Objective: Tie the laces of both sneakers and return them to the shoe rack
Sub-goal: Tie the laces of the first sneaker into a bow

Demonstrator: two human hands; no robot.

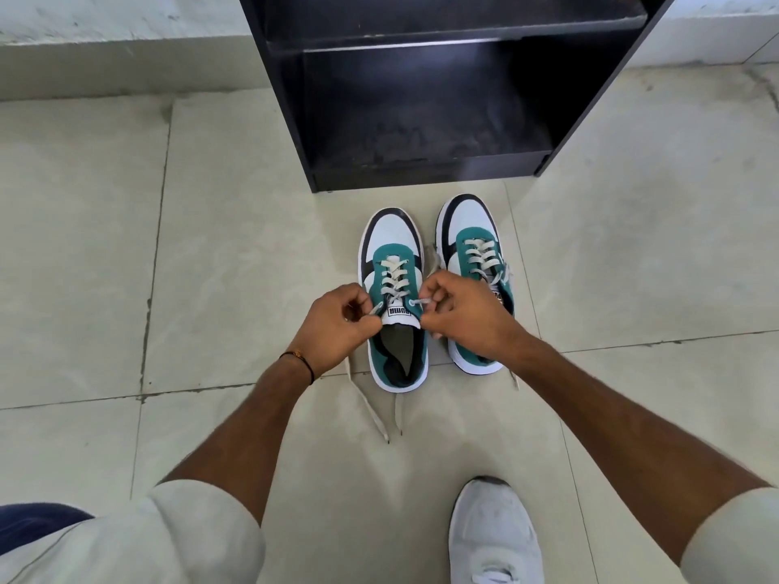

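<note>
Two teal, white and black sneakers stand side by side on the tiled floor, toes toward the rack. The left sneaker (393, 263) has its laces untied. My left hand (337, 326) pinches one lace end at the shoe's left top eyelet, and my right hand (463, 314) pinches the other at the right top eyelet. Loose lace tails (371, 406) trail on the floor toward me. The right sneaker (474, 242) sits partly hidden under my right hand, its lace also loose. The black shoe rack (425, 99) stands just beyond the toes, shelves bare.
My own foot in a white shoe (493, 533) rests on the floor at the lower right. Pale floor tiles (210, 246) spread to both sides. A white wall base (105, 31) runs behind the rack.
</note>
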